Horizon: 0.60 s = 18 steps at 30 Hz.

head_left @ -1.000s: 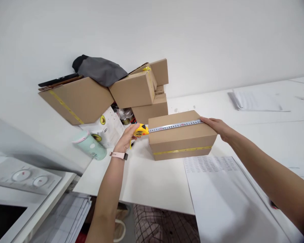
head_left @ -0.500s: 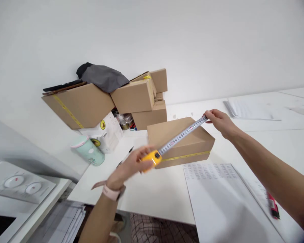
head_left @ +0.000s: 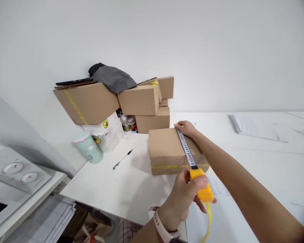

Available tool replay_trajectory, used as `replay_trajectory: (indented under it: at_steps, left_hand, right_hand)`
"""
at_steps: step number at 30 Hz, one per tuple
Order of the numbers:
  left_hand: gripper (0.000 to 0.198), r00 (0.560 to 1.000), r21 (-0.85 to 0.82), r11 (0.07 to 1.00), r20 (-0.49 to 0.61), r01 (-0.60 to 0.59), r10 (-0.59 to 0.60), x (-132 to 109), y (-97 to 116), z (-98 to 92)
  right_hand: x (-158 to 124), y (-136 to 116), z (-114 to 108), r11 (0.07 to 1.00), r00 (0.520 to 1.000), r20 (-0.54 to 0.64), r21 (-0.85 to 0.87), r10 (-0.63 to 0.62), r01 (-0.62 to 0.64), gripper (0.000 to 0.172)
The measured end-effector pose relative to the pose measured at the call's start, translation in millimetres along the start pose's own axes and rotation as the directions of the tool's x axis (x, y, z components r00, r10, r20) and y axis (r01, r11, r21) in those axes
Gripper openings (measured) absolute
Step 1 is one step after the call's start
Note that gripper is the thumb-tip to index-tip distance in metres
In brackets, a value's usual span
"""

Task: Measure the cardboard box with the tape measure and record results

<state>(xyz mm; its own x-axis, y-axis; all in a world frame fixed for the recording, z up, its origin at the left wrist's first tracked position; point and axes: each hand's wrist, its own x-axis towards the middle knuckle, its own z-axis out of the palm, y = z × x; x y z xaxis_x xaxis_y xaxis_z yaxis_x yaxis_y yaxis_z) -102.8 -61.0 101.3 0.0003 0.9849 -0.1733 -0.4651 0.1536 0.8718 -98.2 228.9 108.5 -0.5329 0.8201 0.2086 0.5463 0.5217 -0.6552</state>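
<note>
My left hand (head_left: 186, 190), with a pink-banded watch on its wrist, is closed around the yellow case of a tape measure (head_left: 202, 185) just in front of a closed cardboard box (head_left: 164, 143). The blade (head_left: 186, 148) runs out from the case across the box's top toward the back edge. There my right hand (head_left: 186, 129) pinches the blade's end between thumb and fingers. Yellow tape goes along the box's front side. A yellow strap (head_left: 209, 219) hangs from the case.
Left of the box lie a pen (head_left: 123, 159) and a mint green tumbler (head_left: 88, 148). Stacked cardboard boxes (head_left: 139, 101) with a grey cloth (head_left: 114, 77) on top stand behind. Printed paper (head_left: 212, 216) lies at the front, a plastic-wrapped paper stack (head_left: 253, 126) at the back right.
The tape measure has turned from lying slantwise across the box to running front to back over it. My left hand moved right and nearer; my right hand moved left to the back edge.
</note>
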Motion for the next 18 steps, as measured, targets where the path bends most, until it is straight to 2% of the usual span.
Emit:
replay_trajectory:
  at_steps: [6,9,12,14,16,18]
  left_hand:
    - [0.058,0.999,-0.046,0.998,-0.025,0.045,-0.046,6.3,-7.3,8.6]
    - [0.061,0.996,-0.082,0.994,-0.050,0.072,-0.076,8.5,-8.6,16.4]
    - [0.059,0.998,-0.079,0.996,-0.042,0.050,-0.054,3.8,-6.5,17.0]
    - [0.056,1.000,-0.038,0.999,-0.028,0.005,-0.006,-8.5,-6.7,8.9]
    - [0.058,0.997,0.059,0.997,-0.050,-0.054,0.057,-27.5,-9.3,-7.4]
    - [0.070,0.970,0.233,0.962,-0.164,-0.141,0.182,-47.4,-13.0,-30.2]
  right_hand:
    - [4.1,9.2,0.2,1.000,1.000,0.027,0.022,-0.005,0.004,0.029]
    - [0.1,5.5,0.0,0.997,0.999,0.030,0.070,0.027,-0.029,0.028]
    - [-6.6,-3.1,-3.7,0.990,0.999,0.008,0.132,0.042,-0.043,0.032]
    - [-14.2,-5.8,-13.3,0.974,0.997,-0.063,0.224,0.048,-0.033,0.040]
    - [-26.8,-0.1,-29.3,0.926,0.975,-0.203,0.378,0.093,-0.010,0.043]
    - [-47.1,16.2,-47.0,0.861,0.918,-0.343,0.508,0.200,0.002,0.039]
